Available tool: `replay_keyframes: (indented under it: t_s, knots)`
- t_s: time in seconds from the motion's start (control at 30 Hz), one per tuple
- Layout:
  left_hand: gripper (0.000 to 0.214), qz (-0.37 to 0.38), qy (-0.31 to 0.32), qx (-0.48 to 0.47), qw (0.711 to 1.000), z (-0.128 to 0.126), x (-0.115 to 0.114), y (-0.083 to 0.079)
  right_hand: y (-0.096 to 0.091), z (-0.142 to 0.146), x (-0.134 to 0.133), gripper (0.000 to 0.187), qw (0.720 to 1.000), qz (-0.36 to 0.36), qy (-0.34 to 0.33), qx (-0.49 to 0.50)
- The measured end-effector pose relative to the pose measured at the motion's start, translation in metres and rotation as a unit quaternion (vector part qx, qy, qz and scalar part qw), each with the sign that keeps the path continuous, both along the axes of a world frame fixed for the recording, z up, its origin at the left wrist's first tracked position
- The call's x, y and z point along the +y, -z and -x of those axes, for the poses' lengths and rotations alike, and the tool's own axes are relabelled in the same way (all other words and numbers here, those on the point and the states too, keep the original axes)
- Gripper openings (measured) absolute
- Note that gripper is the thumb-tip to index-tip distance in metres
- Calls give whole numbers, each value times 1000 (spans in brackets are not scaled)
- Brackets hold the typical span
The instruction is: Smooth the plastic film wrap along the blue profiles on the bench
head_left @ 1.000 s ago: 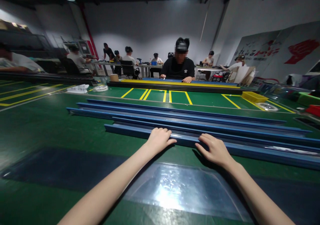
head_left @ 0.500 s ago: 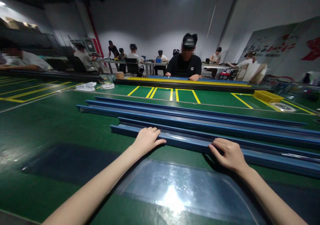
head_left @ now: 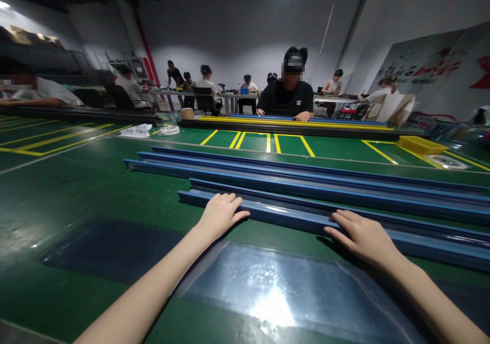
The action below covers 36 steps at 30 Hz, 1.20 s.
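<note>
Both hands spread farther apart along the near blue channel (head_left: 283, 215), left hand (head_left: 222, 214) now closer to its left end. Channel lies on the green tabletop (head_left: 76, 193), between the farther blue channels (head_left: 237, 171) and a clear plastic sheet (head_left: 306, 280). Each hand has fingers over the near wall's top edge, thumb splayed; can't tell if they pinch or just rest. Right hand (head_left: 362, 234) likewise. Best: even pressure both sides, no twisting, probably keep skin off cut ends.
</note>
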State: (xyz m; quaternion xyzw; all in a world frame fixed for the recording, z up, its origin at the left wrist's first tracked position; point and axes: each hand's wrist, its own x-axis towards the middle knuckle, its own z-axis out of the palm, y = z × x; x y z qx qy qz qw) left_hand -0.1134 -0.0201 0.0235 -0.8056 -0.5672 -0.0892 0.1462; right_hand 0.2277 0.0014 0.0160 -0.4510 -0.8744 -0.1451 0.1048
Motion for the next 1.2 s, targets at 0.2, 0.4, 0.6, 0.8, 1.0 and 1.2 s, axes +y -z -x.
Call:
replay_keyframes:
  t_s: [0.2,0.4,0.6,0.8,1.0,1.2]
  knots:
    - [33,35,1,-7,999,1,0,-6,2,-4,9,39,1000,15,-13,16]
    - [33,35,11,10,999,4,2,-6,2,-9,14,40,999,38,-37,2]
    - [33,37,7,9,999,4,2,-8,2,-8,14,39,998,34,-46,6]
    - [34,35,0,17,999,4,3,-10,4,-5,18,39,999,22,-45,5]
    - [34,56,-13,29,998,9,-1,-13,-3,4,18,40,997,54,-61,9]
    - [32,39,3,24,999,9,-2,-11,-3,2,24,42,998,46,-27,-11]
